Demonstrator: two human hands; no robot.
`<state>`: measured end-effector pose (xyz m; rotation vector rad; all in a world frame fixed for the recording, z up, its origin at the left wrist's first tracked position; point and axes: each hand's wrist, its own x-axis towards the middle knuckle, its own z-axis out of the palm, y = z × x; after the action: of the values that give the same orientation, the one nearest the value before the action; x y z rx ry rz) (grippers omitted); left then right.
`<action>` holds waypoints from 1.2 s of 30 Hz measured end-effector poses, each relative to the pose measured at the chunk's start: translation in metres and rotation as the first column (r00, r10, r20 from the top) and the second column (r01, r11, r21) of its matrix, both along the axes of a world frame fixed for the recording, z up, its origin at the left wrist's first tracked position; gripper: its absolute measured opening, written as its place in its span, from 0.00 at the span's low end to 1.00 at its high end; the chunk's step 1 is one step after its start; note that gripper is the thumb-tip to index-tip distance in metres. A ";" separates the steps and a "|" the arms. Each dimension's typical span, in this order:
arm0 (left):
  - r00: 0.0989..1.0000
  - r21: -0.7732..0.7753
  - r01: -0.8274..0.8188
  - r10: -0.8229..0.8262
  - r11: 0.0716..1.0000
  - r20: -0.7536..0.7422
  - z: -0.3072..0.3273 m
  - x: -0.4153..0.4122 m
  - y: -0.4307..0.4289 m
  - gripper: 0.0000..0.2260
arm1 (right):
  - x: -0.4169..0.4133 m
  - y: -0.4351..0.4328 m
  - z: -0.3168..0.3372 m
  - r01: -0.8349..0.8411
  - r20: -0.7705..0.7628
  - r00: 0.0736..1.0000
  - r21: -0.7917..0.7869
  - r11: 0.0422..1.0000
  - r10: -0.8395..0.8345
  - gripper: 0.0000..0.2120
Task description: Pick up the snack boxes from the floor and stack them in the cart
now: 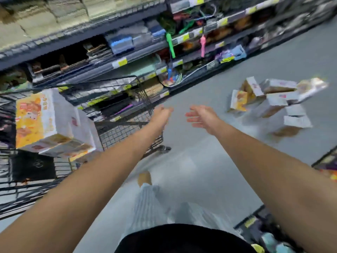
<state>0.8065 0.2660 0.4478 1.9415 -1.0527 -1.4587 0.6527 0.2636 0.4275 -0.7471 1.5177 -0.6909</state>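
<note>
unreadable blurred print on snack boxes; yellow shelf tags

Both bare arms reach forward, nearly straight, from the near edge towards the middle; the left arm runs up from the near left, the right arm from the near right; the left hand holds nothing, its fingers loosely bent and blurred; the right hand, just right of it and apart, has its fingers spread, palm facing left, empty.

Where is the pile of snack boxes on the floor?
In the head view, the pile of snack boxes lies upper right, beyond the right hand, near the shelving.
</note>
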 end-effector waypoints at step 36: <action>0.492 0.261 0.856 -0.858 0.447 -0.146 -0.041 -0.648 -0.245 0.19 | -0.582 -0.095 -0.037 0.766 -0.173 0.642 0.172 0.619 -0.747 0.05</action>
<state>0.1585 0.0206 0.4065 1.5888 -2.1433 -2.2389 0.0705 0.1690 0.3903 0.1085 1.9626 -1.0882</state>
